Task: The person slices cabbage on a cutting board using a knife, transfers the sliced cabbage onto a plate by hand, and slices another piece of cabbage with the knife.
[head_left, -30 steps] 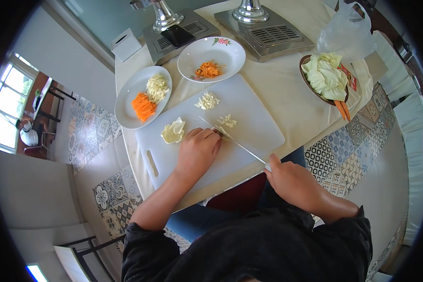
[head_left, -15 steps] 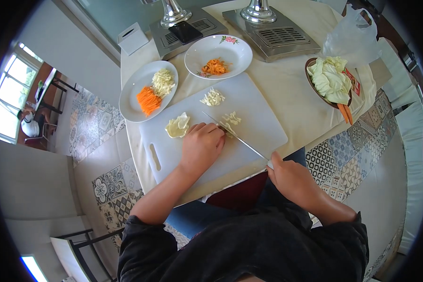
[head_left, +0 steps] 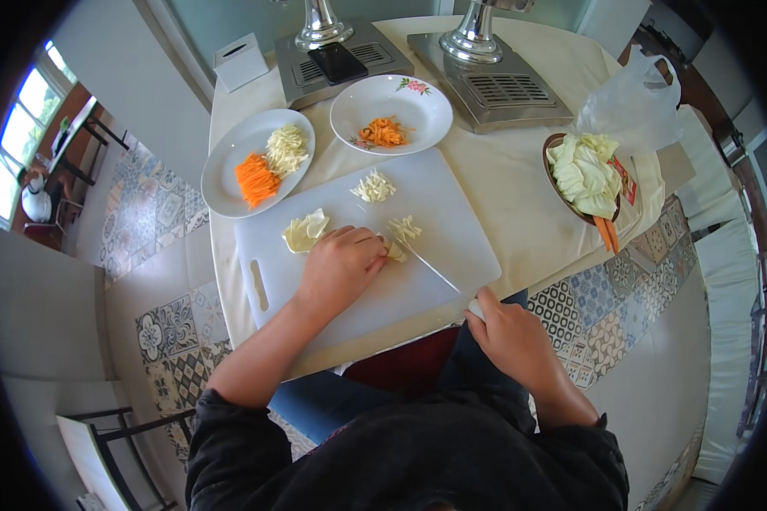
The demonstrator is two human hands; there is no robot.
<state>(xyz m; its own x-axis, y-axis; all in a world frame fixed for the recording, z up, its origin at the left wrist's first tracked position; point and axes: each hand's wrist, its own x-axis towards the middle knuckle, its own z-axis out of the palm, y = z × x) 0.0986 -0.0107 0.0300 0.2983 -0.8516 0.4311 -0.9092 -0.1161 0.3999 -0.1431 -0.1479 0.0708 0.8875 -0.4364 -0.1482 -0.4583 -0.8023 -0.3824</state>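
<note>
A white cutting board (head_left: 443, 200) lies before me. My left hand (head_left: 341, 266) presses down on it with curled fingers, holding a piece of cabbage (head_left: 394, 249) whose right end shows past the fingertips. In my right hand (head_left: 513, 334) is the pale handle of a knife (head_left: 432, 267). Its thin blade slants up and left, its tip close to a small pile of cut cabbage (head_left: 405, 228). Farther up the board sits another pile of shredded cabbage (head_left: 372, 186). A curved cabbage leaf piece (head_left: 305, 231) rests just left of my left hand.
An oval plate (head_left: 222, 189) carries shredded carrot and cabbage. Beside it a flowered bowl (head_left: 435, 111) holds carrot shreds. At right are a basket (head_left: 554, 175) with cabbage leaves, carrots (head_left: 606, 234) and a plastic bag (head_left: 631, 102). Metal dispenser bases (head_left: 516, 89) and a phone (head_left: 337, 62) stand behind.
The knife blade has shifted off the cabbage piece toward its right side, and its tip is now near the small cut pile. My left hand keeps its hold. The whole view has shifted slightly.
</note>
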